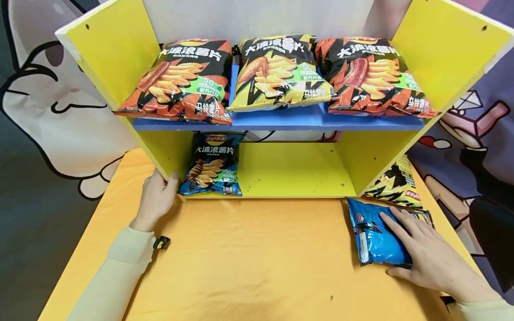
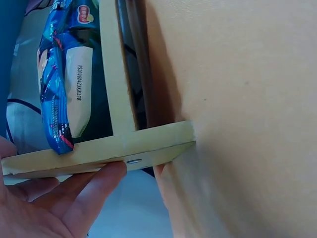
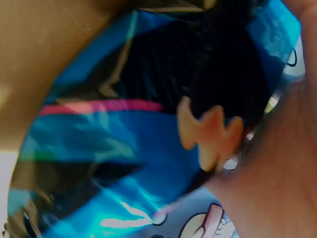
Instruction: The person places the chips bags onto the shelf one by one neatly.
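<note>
Shelf (image 1: 289,171) needs steadying, I judge; left hand (image 1: 157,198) grips its left wall (image 1: 110,58) at eight o'clock, sensible bracing; right hand (image 1: 425,254) lies, fingers loosely extended, over the loose blue packet (image 1: 375,236) at four o'clock; light pressure near a seam should spare its contents; one shelf, two hands, six visible packets: two red packets (image 1: 176,80), two yellow packets (image 1: 281,73), two blue, counting the shelved blue packet (image 1: 210,171) at nine.

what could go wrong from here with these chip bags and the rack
The upper-left red bag reaches the front edge of the blue shelf; it might slip off if the left hand jolts the rack.

The right hand lies over the blue bag on the table; pressing hard may crush the chips, or pushing forward could shove the yellow bag behind it.
</note>
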Demonstrator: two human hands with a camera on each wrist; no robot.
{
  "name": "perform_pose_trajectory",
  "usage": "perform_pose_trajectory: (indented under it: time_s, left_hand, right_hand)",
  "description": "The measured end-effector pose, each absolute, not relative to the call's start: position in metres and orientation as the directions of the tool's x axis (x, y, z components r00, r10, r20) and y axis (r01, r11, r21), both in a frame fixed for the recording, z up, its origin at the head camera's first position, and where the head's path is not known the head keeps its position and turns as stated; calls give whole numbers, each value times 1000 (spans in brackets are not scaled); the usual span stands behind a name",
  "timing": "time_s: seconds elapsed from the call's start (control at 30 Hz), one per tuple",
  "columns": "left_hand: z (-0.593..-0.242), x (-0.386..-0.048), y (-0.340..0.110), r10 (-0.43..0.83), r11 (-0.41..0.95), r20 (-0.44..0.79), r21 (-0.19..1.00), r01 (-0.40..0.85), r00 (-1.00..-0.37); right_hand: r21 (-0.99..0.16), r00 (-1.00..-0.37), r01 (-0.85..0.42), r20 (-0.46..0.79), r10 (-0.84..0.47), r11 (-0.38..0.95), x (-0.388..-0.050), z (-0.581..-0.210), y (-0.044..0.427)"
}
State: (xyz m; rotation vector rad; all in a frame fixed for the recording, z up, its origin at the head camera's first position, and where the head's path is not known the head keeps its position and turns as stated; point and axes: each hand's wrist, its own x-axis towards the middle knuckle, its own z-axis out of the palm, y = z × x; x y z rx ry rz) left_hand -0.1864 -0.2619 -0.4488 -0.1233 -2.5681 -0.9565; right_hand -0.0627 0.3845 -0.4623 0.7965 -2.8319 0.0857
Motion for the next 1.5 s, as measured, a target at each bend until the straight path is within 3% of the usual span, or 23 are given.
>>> perform_pose_trajectory:
  time_s: [0.7,0.97,1.2,1.5]
  left_hand:
    - [-448,-185,-265,-27,773,384,593,224,-923]
    - [-448,-184,-265,-28,773,389,592,226,-921]
    - [-447,-184,-265,-31,770,386,597,225,-922]
    - [-445,-184,-262,-30,769,375,601,219,-926]
  right_hand:
    - [-48,-846,-511,207,-492,858,-66,-461,375]
    - [-69,-805,-574,225,-548,816,-66,-450,352]
    - [-18,-761,-623,249,-600,782,-71,-442,322]
    - [-101,-708,-691,295,-642,716,-85,-436,276]
